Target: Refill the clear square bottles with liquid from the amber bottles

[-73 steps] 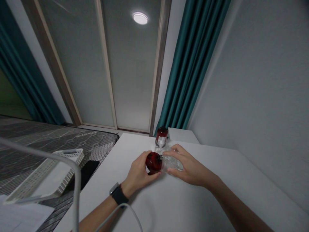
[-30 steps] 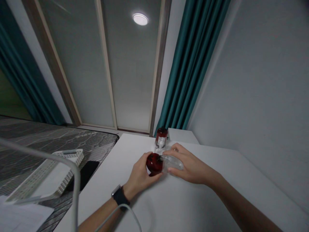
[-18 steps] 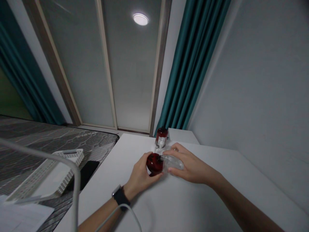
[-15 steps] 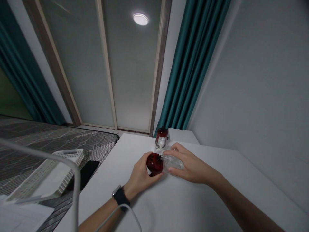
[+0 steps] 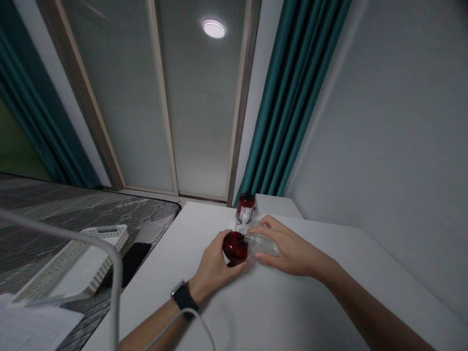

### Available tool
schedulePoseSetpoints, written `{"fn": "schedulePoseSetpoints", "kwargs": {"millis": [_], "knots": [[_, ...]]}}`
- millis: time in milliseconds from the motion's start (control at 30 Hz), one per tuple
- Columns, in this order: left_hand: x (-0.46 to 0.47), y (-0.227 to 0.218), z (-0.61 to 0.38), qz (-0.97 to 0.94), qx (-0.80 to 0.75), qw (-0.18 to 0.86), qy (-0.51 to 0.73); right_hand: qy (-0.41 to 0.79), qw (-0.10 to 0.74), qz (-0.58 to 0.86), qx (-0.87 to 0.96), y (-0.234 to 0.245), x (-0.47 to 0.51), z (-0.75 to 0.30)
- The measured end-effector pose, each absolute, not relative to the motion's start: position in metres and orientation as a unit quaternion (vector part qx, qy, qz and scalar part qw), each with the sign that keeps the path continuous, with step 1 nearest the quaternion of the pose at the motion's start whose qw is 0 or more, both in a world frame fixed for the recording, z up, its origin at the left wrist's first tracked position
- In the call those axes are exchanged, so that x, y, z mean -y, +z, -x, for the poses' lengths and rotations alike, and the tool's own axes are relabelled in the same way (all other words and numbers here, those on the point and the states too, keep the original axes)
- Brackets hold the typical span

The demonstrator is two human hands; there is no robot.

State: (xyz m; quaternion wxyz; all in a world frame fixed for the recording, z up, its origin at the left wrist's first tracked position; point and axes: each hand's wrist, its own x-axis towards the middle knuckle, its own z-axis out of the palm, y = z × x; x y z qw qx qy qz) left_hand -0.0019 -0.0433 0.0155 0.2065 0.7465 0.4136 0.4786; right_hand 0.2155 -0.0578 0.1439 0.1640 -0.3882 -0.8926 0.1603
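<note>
My left hand (image 5: 215, 265), with a dark watch on its wrist, is wrapped round a dark red, glossy bottle (image 5: 235, 247) on the white table. A pale label edge shows low on that bottle. In my right hand (image 5: 283, 247) lies a clear, see-through bottle (image 5: 265, 244), tilted on its side. Its ridged neck points left and meets the top of the red bottle; whether the neck goes inside cannot be made out. Just behind the hands stands a second dark red bottle (image 5: 246, 204) with a pale label, and something clear is at its foot.
The white table (image 5: 168, 263) runs along a grey wall on the right, with a white box-like piece (image 5: 280, 204) at its far end. Down on the left are a white perforated basket (image 5: 73, 258), a black flat object (image 5: 129, 263) and papers (image 5: 36, 321). A pale cable (image 5: 115, 273) crosses the near left.
The red bottle has turned or tipped slightly in my left hand, showing more of its pale label edge. Both hands keep nearly the same place and grip.
</note>
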Motion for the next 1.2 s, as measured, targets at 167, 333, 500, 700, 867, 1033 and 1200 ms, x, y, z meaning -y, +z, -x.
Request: {"fn": "schedulePoseSetpoints", "kwargs": {"millis": [167,333,500,700,867,1033,1200], "knots": [[0.0448,0.0158,0.0012,-0.742,-0.412,0.214,0.484,0.159,0.156,0.389,0.894,0.1453,0.0573,-0.215],[0.0462,0.0169,0.0004,-0.737,-0.413,0.216,0.489,0.159,0.148,0.395,0.893,0.1473,0.0573,-0.2144],[0.0464,0.017,0.0,-0.733,-0.417,0.218,0.491,0.16,0.146,0.393,0.894,0.1482,0.0568,-0.2144],[0.0456,0.0145,-0.0001,-0.729,-0.419,0.219,0.495,0.157,0.145,0.394,0.894,0.1479,0.0555,-0.2144],[0.0464,0.0142,-0.0004,-0.725,-0.421,0.225,0.497,0.156,0.143,0.39,0.896,0.1496,0.0543,-0.2128],[0.0466,0.0137,-0.0018,-0.721,-0.423,0.232,0.498,0.153,0.143,0.384,0.899,0.1505,0.053,-0.2127],[0.0459,0.0132,-0.0025,-0.717,-0.424,0.242,0.497,0.153,0.142,0.386,0.899,0.1507,0.0515,-0.2127]]}}
